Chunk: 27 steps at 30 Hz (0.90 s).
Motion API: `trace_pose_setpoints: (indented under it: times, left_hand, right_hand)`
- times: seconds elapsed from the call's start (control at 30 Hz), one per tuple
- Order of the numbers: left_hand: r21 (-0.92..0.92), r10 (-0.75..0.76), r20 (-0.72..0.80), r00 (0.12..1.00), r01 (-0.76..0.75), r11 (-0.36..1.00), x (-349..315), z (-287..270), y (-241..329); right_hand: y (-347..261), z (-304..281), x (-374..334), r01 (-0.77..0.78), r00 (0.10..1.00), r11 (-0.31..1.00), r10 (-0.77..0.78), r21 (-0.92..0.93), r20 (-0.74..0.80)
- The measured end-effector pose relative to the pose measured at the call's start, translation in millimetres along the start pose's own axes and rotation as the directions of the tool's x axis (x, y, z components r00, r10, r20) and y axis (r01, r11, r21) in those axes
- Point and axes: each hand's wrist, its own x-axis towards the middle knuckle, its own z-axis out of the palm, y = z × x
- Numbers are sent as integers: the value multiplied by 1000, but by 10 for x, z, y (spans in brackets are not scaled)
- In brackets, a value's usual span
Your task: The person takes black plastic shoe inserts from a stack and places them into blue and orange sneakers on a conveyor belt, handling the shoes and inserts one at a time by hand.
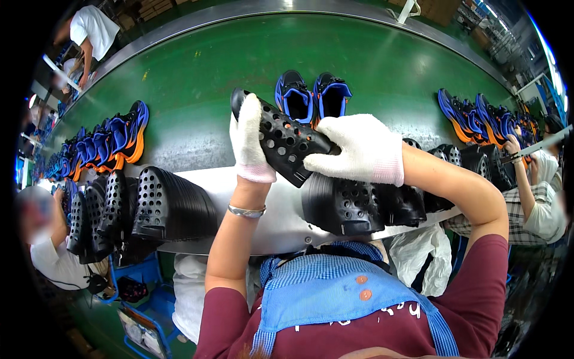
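A black plastic shoe form [293,139] full of round holes is held up in front of me, tilted, its rounded end up to the left. My left hand [252,143], in a white knit glove, is closed around its left side. With thumb and fingers, my gloved right hand [362,148] grips its right end. Just beyond it stands a pair of black and blue sneakers [314,99], partly hidden by the form and my right hand. Below my right hand lies a stack of nested black shoe forms [344,203]; another such stack [173,206] sits to the left.
A green conveyor belt [209,66] runs across ahead, with a metal ledge [239,236] on my side. Rows of blue and orange sneakers stand at left [119,137] and right [457,116]. Other people work at both sides and at the far left. A blue chair [149,311] is at lower left.
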Motion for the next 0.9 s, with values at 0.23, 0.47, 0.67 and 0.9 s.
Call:
trace_pose_setpoints:
  times: [0.23, 0.47, 0.67, 0.9]
  left_hand:
    - [-64, -97, -86, 992, 92, 994, 426, -135, -259]
    - [852, 85, 116, 990, -143, 503, 1135, -625, -514]
    - [774, -64, 627, 776, -613, 157, 1712, -698, -695]
    - [929, -112, 306, 945, -322, -182, 1766, -474, -739]
  right_hand:
    - [155, 62, 392, -19, 998, 995, 13, -93, -66]
    - [617, -230, 469, -180, 980, 978, 188, -109, 66]
    - [1018, -169, 864, -220, 941, 975, 221, -34, 256]
    - [1202, -311, 1300, -289, 878, 950, 314, -121, 361]
